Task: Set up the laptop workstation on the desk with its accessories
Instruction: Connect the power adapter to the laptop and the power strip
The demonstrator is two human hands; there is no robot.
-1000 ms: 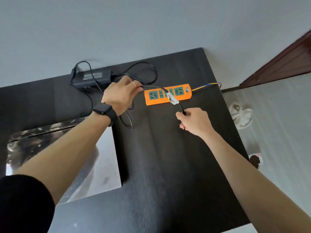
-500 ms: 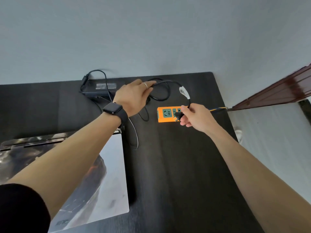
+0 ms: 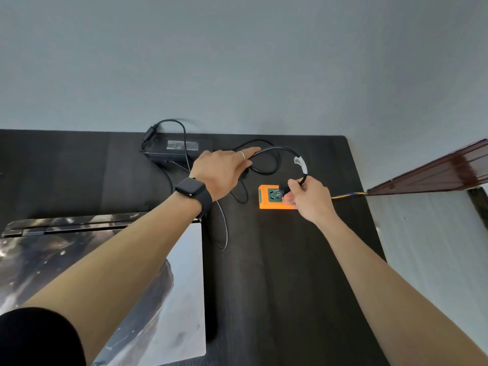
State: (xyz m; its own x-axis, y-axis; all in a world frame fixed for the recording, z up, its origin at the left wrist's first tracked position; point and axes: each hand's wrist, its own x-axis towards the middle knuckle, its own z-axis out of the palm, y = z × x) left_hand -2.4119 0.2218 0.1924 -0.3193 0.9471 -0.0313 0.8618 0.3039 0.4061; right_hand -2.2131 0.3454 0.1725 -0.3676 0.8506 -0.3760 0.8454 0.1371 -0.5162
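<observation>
Right hand (image 3: 309, 200) has travelled from the bare tabletop (image 3: 290, 286) just near of the power strip (image 3: 266, 204) (1.0 s ago) to a position over the strip's right part, bringing the plug (image 3: 285, 192) with it. Its fingers are curled and pinched round the plug body. The prongs are still visible, so I judge the plug not yet seated. The plug's long axis runs roughly left-right, prongs pointing left and slightly down at the green socket face. Its cable (image 3: 274, 150) leaves the right end and arches far-side past a white tag (image 3: 301, 165). The strip lies left-right too, sockets facing up, toward the far right of the tabletop. Left hand (image 3: 224, 167) rests on the cable loop with fingers laid fairly straight (thumb hidden, so I cannot tell whether it hooks under). The power adapter (image 3: 182, 149) sits at the far edge and the laptop (image 3: 105, 273) near left. To do the step well: tip the plug until the prongs stand square to the socket face, match the slot pattern, then press straight down. The light strip may skid, so steadying it looks wise. Keep slack in the arch so the cable does not lever the plug sideways.
</observation>
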